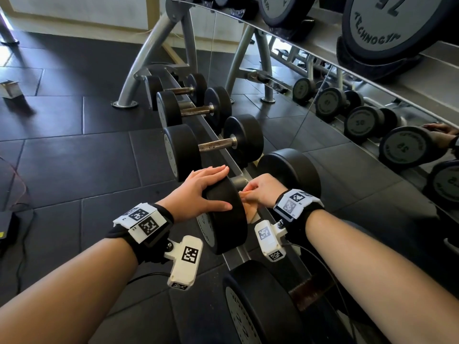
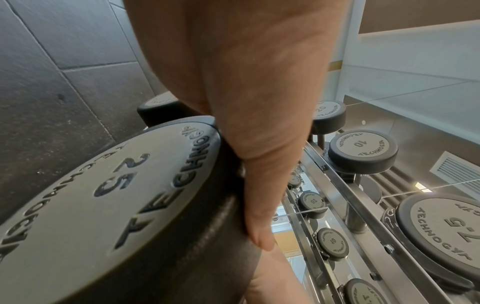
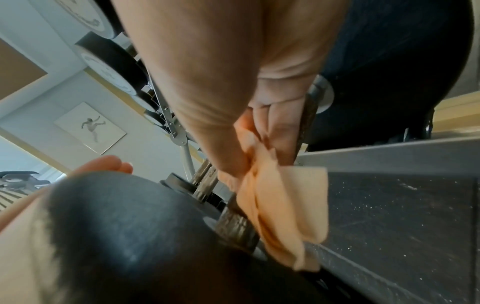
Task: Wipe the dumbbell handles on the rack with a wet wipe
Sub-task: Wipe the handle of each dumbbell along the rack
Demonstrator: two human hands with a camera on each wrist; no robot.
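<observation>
Underneath both hands runs the dumbbell rack (image 1: 233,256), its row of dumbbells stretching away beyond the fingers. Between the two hands sits the dumbbell (image 1: 224,214) marked 25. Flat on its near head lies the left hand (image 1: 198,188), fingers straight and spread. Over the handle (image 3: 237,228) the right hand (image 1: 263,191) curls, pinching a pale orange wet wipe (image 3: 283,214) against the metal bar.

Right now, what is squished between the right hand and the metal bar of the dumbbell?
A peach wet wipe, held by the right hand against the handle. The right wrist view shows it best.
</observation>
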